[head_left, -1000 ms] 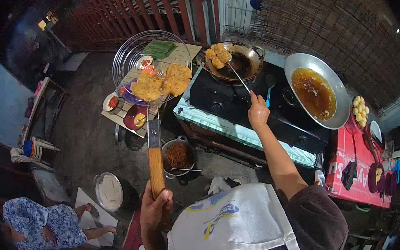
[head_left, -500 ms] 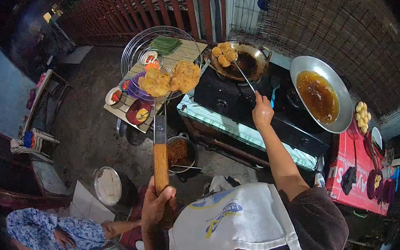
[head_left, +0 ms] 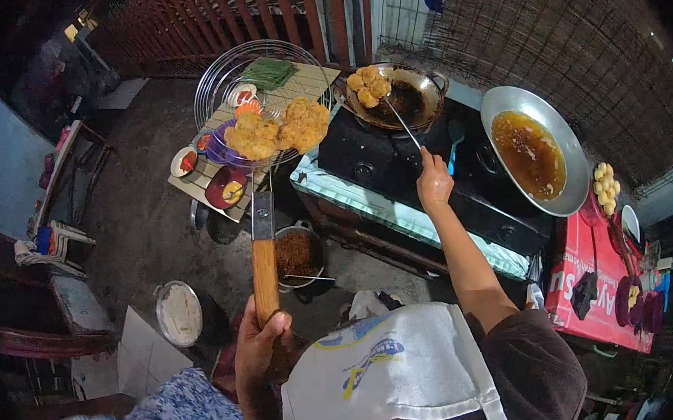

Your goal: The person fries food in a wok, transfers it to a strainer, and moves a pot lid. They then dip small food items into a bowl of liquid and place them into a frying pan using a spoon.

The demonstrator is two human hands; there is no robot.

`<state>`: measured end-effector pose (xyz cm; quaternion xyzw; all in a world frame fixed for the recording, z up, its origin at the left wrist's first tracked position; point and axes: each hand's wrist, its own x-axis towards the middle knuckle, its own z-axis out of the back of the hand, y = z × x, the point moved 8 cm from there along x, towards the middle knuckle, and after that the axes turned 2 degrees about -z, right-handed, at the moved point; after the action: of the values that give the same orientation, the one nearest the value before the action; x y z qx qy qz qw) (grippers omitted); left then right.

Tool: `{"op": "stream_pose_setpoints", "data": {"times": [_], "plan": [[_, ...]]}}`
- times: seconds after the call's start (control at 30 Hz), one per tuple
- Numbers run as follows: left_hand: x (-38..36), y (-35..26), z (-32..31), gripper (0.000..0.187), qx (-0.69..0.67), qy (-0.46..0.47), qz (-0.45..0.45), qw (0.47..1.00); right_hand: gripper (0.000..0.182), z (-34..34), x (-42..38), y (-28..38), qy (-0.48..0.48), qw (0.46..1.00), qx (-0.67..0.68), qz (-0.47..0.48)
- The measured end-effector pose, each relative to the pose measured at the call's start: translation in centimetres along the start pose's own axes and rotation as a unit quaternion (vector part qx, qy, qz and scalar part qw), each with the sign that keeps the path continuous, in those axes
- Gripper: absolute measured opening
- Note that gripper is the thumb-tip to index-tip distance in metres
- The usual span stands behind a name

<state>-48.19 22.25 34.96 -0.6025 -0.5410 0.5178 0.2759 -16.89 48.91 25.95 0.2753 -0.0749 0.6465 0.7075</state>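
Observation:
My left hand (head_left: 261, 340) is closed around the wooden handle of a large wire strainer (head_left: 265, 272). Golden-brown fritters (head_left: 303, 125) lie in its round mesh, which is held up in front of me. With my right hand (head_left: 435, 181) I grip the thin metal handle of a skimmer (head_left: 403, 124). Several more fried fritters (head_left: 368, 87) rest at its far end, over the left side of a blackened wok (head_left: 441, 103) with dark oil. The skimmer's head is hidden beneath them.
A wide metal pan (head_left: 495, 104) of oil sits right on the black stove (head_left: 363, 148). Pale round pieces (head_left: 606, 186) stand beyond it. Behind the strainer is a low table (head_left: 313, 80) with bowls and green leaves. A pot (head_left: 320, 251) is below. A person's patterned sleeve (head_left: 186, 415) is lower left.
The person at lower left has shifted right and lower, and their arm no longer shows. The view has moved slightly; both my hands keep their grips, and the fritters stay on both tools.

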Motion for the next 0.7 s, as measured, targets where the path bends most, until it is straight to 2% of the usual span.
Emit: {"op": "stream_pose_setpoints", "data": {"times": [0.1,0.17,0.2,0.27,0.37,0.47,0.57,0.7], "plan": [[0.0,-0.2,-0.5,0.032,0.026,0.019,0.008,0.999,0.038,-0.1,0.0,-0.1,-0.001,1.0,0.006,0.005],[-0.2,-0.1,-0.7,0.033,-0.027,-0.01,0.018,0.999,0.055,-0.4,0.0,-0.1,-0.002,1.0,0.003,0.015],[-0.2,0.0,-0.7,0.033,-0.027,-0.01,0.019,0.999,0.055,-0.5,0.0,-0.2,-0.001,1.0,0.003,0.014],[-0.1,0.2,-0.3,0.035,-0.004,-0.031,0.016,0.999,0.035,0.0,0.0,0.0,-0.01,1.0,0.014,0.007],[0.3,0.7,0.5,0.035,0.027,-0.02,0.003,0.999,0.034,0.2,0.0,0.1,-0.014,1.0,0.009,0.01],[0.0,0.0,-0.7,0.034,-0.015,-0.009,0.014,1.0,0.035,0.0,-0.1,0.0,-0.026,1.0,0.009,0.015],[0.3,0.3,-0.4,0.033,0.0,0.01,0.006,1.0,0.035,-0.4,-0.1,-0.3,-0.026,1.0,0.004,0.011],[0.2,0.2,-0.5,0.034,-0.012,-0.005,0.008,1.0,0.035,-0.5,-0.1,-0.3,-0.027,1.0,0.007,0.014]]}}
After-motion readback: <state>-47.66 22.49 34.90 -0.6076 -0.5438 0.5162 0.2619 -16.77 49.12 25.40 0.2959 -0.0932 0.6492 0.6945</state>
